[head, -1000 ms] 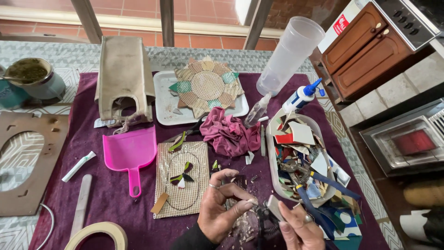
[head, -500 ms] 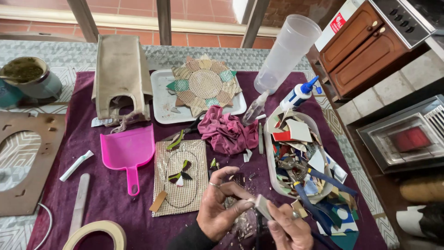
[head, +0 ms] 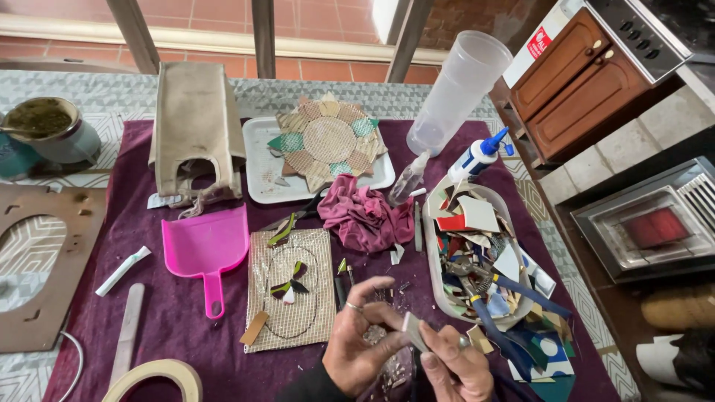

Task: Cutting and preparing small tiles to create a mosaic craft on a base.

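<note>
Two hands work together at the near edge of the purple cloth [head: 186, 313]. Our left hand [head: 357, 346] and right hand [head: 454, 365] both pinch one small pale tile piece [head: 412, 331], with the fingers closed around it, above a little heap of chips [head: 387, 365]. On the mesh sheet [head: 294, 298] only a few coloured pieces [head: 289, 286] are laid inside the drawn outline, so we judge most of the filling is left. The oval tray [head: 430, 260] is full of unused tile scraps [head: 477, 238]. Behind it, a sunflower mosaic [head: 328, 141] looks complete on its white tray [head: 257, 179].
</note>
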